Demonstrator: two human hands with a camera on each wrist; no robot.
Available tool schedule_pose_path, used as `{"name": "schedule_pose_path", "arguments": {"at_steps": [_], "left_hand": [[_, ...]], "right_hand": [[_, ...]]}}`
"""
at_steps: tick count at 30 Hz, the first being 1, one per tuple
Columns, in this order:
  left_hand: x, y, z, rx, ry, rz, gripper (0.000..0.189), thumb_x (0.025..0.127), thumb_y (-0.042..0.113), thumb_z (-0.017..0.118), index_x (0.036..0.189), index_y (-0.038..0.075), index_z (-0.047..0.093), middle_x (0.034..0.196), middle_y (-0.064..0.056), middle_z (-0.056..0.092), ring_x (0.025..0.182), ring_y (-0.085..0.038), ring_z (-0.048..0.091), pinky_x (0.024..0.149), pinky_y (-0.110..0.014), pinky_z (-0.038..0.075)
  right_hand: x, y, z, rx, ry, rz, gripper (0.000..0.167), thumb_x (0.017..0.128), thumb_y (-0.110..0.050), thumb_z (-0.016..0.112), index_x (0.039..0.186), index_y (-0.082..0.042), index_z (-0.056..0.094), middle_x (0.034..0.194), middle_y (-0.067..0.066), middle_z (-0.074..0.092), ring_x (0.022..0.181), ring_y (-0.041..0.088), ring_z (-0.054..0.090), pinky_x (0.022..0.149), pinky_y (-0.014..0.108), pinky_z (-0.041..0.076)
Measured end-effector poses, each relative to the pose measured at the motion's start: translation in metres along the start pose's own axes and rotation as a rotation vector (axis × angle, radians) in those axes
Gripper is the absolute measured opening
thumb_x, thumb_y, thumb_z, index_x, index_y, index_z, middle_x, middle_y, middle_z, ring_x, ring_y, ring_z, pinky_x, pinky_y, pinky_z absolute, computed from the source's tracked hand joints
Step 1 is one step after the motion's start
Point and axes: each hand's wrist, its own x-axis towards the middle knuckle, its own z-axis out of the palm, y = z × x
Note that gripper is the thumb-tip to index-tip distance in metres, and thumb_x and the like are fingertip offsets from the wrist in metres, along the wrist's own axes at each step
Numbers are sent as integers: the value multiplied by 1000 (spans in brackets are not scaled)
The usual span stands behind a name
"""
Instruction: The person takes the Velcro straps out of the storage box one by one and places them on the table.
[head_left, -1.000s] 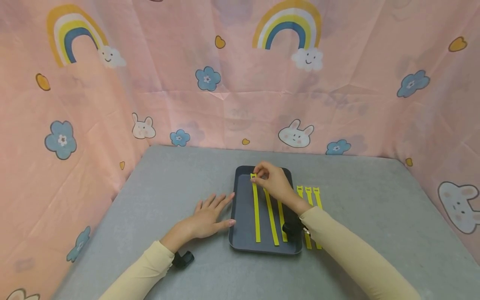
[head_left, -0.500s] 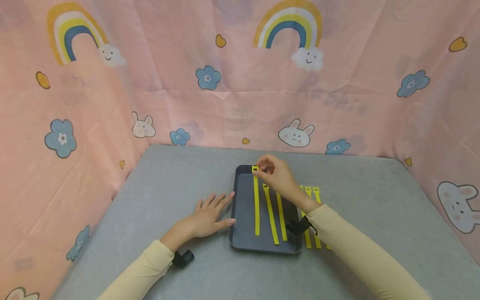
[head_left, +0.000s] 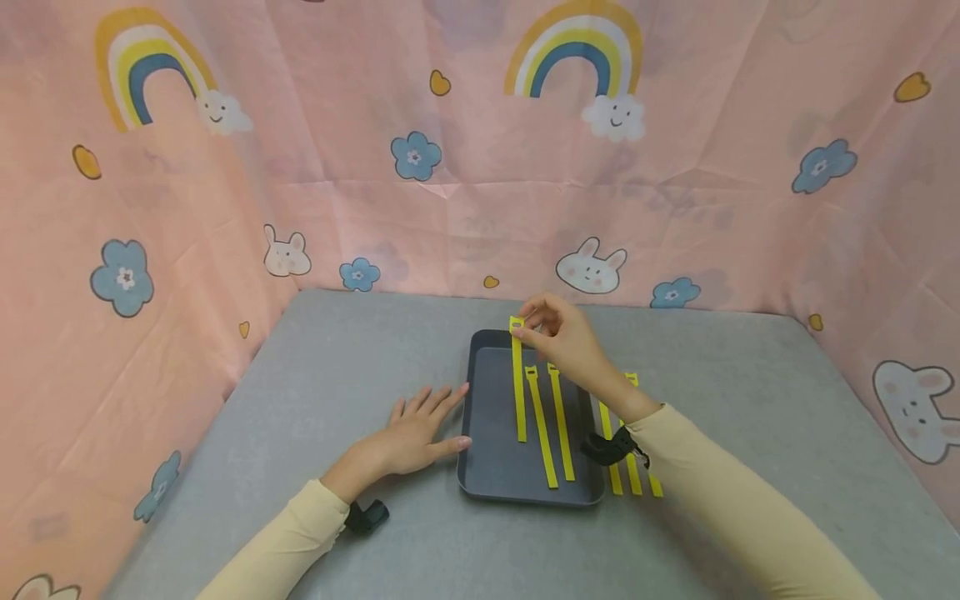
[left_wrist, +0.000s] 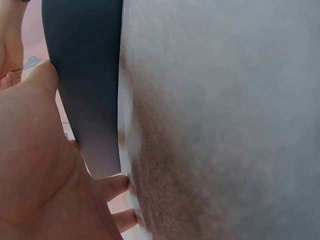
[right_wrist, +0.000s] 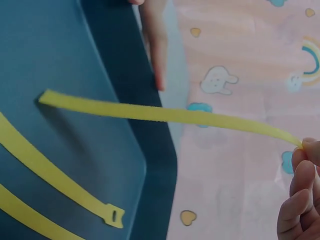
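Between thumb and fingers my right hand [head_left: 566, 343] pinches the slotted head of a yellow hook-and-loop cable tie [head_left: 519, 392]. In the right wrist view this cable tie [right_wrist: 170, 114] slants down from the fingers, its tail end low over the tray floor. The dark grey tray [head_left: 491, 479] holds two more yellow cable ties, a left one [head_left: 543, 433] and a right one [head_left: 562, 429], lying lengthwise. My left hand [head_left: 412, 442] is spread flat on the table, fingertips and thumb at the tray's left wall. In the left wrist view the tray's outer wall [left_wrist: 87, 90] stands beside the fingers.
Right of the tray, several more yellow cable ties [head_left: 633, 479] lie side by side on the grey table [head_left: 757, 433], partly hidden by the right forearm. A pink patterned curtain [head_left: 480, 225] encloses the table at the back and sides.
My right hand has moved up and away toward the tray's far edge, lifting the pinched cable tie, whose tail has risen. My left hand has stayed in place.
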Motion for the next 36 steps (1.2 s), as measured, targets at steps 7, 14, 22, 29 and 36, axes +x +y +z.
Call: {"name": "schedule_pose_path", "arguments": {"at_steps": [7,14,22,29,36], "left_hand": [[0,2,-2,-3,-6,5,81,96,66,43,160,37,2,168,-7,13,155,-41,4,117,-71,4],[-2,1,-2,-11,-9,7,81,96,66,43,160,37,1,169,-7,12,155,-40,4,117,-71,4],[-2,1,-2,-14,-2,16,81,97,65,44,160,36,2,168,-8,13,155,-41,5,117,-71,5],[-3,1,-2,-7,1,17,81,97,65,43,160,36,2,168,-9,14,155,-41,5,117,-72,6],[-2,0,-1,-5,4,18,81,97,66,43,160,36,2,168,-9,13,155,-41,5,116,-72,6]], "right_hand": [[0,-11,-9,22,31,-16,21,91,-12,72,109,-7,62,84,9,68,52,26,51,49,27,46],[-3,-18,-21,38,47,-32,23,91,-11,72,111,-5,62,82,-4,65,52,19,51,49,27,45],[-9,-26,-36,28,68,-58,24,92,-9,70,112,-2,61,82,-10,65,53,19,51,53,28,48],[-15,-29,-47,15,89,-73,23,91,-7,70,111,-1,62,81,-13,66,51,16,50,52,25,46],[-21,-32,-61,20,112,-77,23,91,-5,71,111,1,62,79,-14,65,49,13,49,50,26,43]]}}
